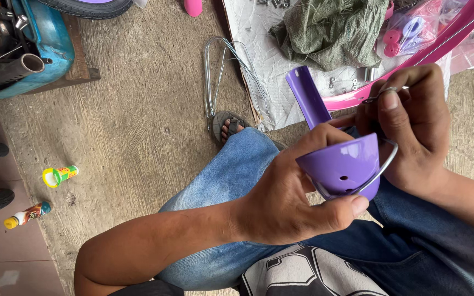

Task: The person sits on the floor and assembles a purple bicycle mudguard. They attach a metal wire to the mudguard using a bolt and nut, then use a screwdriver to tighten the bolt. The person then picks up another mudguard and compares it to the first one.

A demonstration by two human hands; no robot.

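Note:
A glossy purple bicycle mudguard (342, 164) curves up from my lap, its narrow far end reaching toward the white sheet. My left hand (297, 192) grips its wide near end, thumb under the rim. A thin silver wire stay (384, 164) loops around that end of the mudguard. My right hand (412, 118) pinches the upper part of this wire between thumb and forefinger, just right of the mudguard. I sit with blue jeans (226, 181) over my knees.
A white sheet (272, 66) holds a green cloth (330, 30), small bolts and a pink bicycle rim (440, 46). Bent wire stays (218, 77) lie on the concrete. Two small bottles (58, 176) lie at left near a blue tub of tools (50, 44).

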